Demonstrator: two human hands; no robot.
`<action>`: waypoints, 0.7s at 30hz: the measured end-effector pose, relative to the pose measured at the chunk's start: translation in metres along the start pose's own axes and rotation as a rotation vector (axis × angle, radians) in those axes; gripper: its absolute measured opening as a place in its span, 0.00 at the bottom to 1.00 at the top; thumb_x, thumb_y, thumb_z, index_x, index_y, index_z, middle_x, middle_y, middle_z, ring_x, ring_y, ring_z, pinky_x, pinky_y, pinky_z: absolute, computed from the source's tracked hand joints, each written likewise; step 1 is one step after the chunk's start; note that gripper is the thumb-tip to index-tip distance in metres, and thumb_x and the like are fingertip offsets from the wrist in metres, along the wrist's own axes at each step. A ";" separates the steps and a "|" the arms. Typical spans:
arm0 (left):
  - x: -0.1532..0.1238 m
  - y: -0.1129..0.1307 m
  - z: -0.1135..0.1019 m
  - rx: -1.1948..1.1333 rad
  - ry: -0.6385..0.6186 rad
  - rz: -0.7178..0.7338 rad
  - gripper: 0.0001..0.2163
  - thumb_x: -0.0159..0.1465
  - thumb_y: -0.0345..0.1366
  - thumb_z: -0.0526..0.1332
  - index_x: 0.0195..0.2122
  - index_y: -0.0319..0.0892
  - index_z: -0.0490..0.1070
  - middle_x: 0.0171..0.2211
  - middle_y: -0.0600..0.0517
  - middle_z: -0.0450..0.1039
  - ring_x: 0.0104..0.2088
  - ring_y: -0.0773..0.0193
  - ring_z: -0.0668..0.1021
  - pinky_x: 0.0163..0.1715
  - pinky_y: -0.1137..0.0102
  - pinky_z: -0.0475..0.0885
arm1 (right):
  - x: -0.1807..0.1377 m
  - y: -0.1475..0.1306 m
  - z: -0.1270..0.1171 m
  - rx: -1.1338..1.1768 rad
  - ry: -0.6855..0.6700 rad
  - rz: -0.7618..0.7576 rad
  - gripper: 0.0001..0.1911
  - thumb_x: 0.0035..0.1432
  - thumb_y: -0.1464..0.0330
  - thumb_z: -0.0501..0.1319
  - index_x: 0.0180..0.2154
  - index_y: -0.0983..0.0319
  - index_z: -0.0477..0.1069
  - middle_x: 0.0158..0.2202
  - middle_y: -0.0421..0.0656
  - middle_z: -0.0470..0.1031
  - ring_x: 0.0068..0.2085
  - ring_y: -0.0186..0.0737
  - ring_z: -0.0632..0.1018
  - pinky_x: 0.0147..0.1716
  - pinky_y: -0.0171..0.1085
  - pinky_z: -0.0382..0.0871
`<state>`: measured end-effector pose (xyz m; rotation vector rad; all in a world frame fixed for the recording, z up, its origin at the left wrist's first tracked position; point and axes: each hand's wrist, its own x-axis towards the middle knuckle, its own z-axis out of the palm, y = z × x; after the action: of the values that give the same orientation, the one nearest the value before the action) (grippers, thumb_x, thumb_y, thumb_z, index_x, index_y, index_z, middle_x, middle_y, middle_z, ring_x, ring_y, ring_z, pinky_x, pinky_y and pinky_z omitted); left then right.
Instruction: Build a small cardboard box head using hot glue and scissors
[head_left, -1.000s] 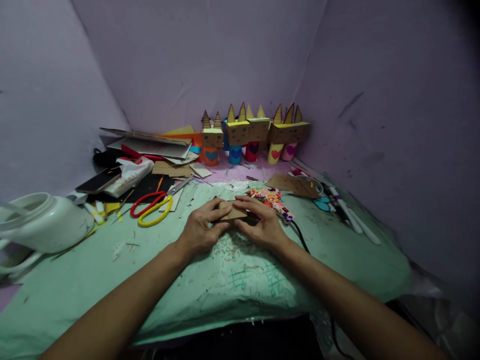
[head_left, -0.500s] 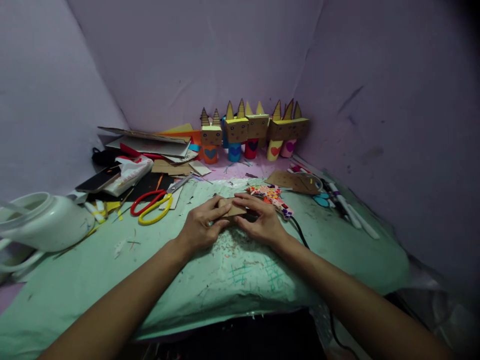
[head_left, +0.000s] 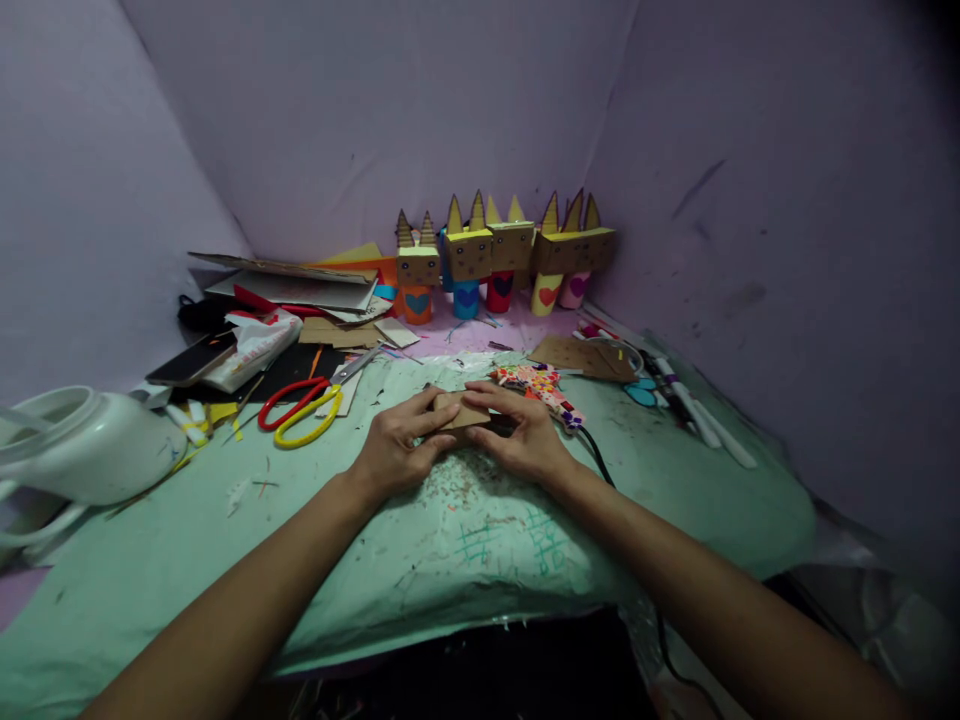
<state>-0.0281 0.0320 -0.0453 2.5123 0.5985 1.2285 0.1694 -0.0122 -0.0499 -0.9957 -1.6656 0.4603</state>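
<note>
A small brown cardboard piece (head_left: 460, 411) lies on the green mat (head_left: 480, 560) in the middle of the table. My left hand (head_left: 395, 446) grips its left side, fingers curled over the top. From the right, my right hand (head_left: 523, 432) closes on its other end, with the fingers laid across its top edge. Both hands rest on the mat. A patterned paper scrap (head_left: 538, 385) lies just behind my right hand.
Red and yellow scissors (head_left: 304, 408) lie left of my hands. A white jug (head_left: 82, 445) stands at far left. Several cardboard figures on coloured cups (head_left: 495, 262) line the back wall. Stacked cardboard sheets (head_left: 292, 290), a phone (head_left: 187, 358) and white markers (head_left: 705, 418) crowd the sides.
My hands stay on the cardboard piece, with the fingers shifting slightly. The view has tilted a little, so everything sits higher in the picture.
</note>
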 end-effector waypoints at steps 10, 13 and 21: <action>-0.001 -0.001 0.000 0.001 -0.012 -0.004 0.16 0.58 0.30 0.62 0.48 0.43 0.74 0.47 0.42 0.75 0.45 0.56 0.79 0.43 0.60 0.77 | 0.000 0.002 -0.005 0.010 -0.072 -0.022 0.22 0.51 0.74 0.65 0.49 0.57 0.74 0.53 0.51 0.74 0.55 0.49 0.74 0.55 0.50 0.66; -0.001 -0.001 0.000 0.007 0.006 0.018 0.17 0.57 0.30 0.63 0.48 0.45 0.74 0.47 0.44 0.75 0.44 0.57 0.79 0.42 0.61 0.77 | 0.000 0.002 -0.006 0.000 -0.097 -0.058 0.20 0.52 0.75 0.64 0.48 0.57 0.75 0.55 0.50 0.72 0.54 0.49 0.74 0.53 0.50 0.68; 0.000 0.001 0.000 0.003 -0.002 -0.004 0.16 0.57 0.29 0.62 0.47 0.42 0.75 0.47 0.43 0.75 0.43 0.56 0.79 0.42 0.61 0.77 | 0.003 0.000 -0.008 -0.167 0.049 -0.312 0.10 0.51 0.74 0.67 0.35 0.55 0.77 0.39 0.44 0.77 0.42 0.43 0.76 0.44 0.46 0.71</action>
<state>-0.0277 0.0313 -0.0446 2.5136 0.6046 1.2239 0.1772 -0.0113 -0.0457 -0.8378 -1.7976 0.0905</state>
